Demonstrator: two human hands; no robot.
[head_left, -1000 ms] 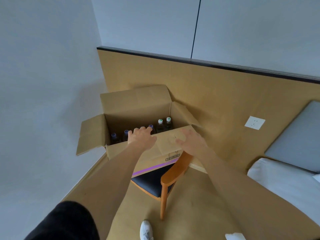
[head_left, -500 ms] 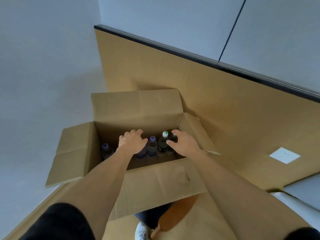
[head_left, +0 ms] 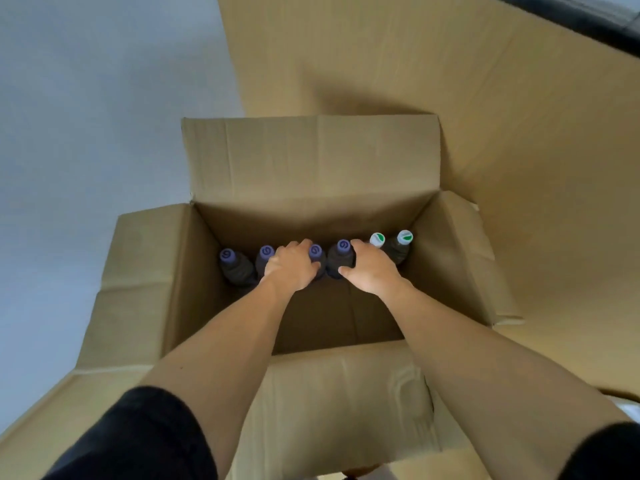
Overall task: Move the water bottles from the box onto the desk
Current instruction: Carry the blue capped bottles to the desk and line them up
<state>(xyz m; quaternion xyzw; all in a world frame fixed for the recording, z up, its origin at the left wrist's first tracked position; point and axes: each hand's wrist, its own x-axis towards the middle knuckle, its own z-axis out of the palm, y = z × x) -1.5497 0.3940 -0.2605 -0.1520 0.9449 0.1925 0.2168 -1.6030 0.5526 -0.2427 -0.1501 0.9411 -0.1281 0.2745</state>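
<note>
Box (head_left: 311,174) open, left hand (head_left: 291,266) gripping purple-capped bottle (head_left: 317,259), right hand (head_left: 372,270) gripping its neighbour (head_left: 341,258).

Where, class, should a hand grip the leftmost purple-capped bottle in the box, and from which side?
Grip the leftmost purple-capped bottle round its neck just under the cap, coming from straight above: it stands upright deep in the box, so probably only its top is reachable.

Six upright bottles (head_left: 239,268) (four purple-capped), rowed along open box's (head_left: 311,168) far wall
</note>
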